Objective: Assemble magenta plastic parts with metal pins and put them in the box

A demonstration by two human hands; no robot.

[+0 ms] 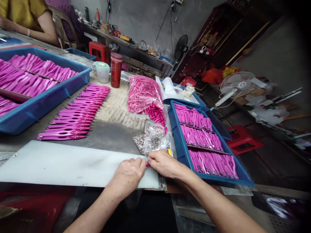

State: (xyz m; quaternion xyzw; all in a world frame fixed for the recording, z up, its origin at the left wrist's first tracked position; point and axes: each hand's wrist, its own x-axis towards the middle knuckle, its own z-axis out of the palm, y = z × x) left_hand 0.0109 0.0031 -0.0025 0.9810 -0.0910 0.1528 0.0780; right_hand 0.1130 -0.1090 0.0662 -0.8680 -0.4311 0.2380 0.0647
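Observation:
My left hand (128,174) and my right hand (165,164) meet at the near edge of a pale grey board (60,165). Both are closed in a pinch on a small pink piece (147,164), of which only a tip shows between the fingers. Just beyond my hands lies a clear bag of small silver metal parts (152,142). A blue tray (181,152) packed with rows of pink plastic pieces sits right of my right hand.
A row of pink pieces (77,113) lies on the table. A big blue tray (43,100) holds more at left. A clear bag of pink parts (145,95), a red flask (116,70) and a lidded cup (102,72) stand behind. Another person's arm (46,29) rests far left.

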